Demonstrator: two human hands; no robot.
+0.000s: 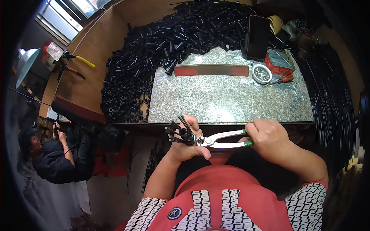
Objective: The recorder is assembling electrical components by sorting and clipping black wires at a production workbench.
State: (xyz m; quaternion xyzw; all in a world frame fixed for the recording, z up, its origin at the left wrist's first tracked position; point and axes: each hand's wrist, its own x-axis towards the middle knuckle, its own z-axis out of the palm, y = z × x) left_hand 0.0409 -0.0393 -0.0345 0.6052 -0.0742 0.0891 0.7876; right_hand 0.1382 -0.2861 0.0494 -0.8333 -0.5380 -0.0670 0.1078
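Seemingly midway, a black rod cluster (185, 134) is clasped by the left grip (182, 151), pincers (208, 141) by the right grip (269, 140), black tubes (181, 29) left heaped.

Past my R hand (271, 140) I see a dark phone (259, 36), red box (278, 68) & orange-hdl screwdriver (285, 79); well L of my L hand (184, 152), a lamp (27, 67) & a seated co-worker (54, 161).

The left forearm (163, 175) slants up and inward to the left grip (182, 151), its fingers (192, 122) curled and its thumb (203, 152) reaching rightward. From an outward-bent elbow (319, 172), the right forearm (300, 161) angles inward to the right grip (268, 140), clenched with the back upward, well apart from the left.
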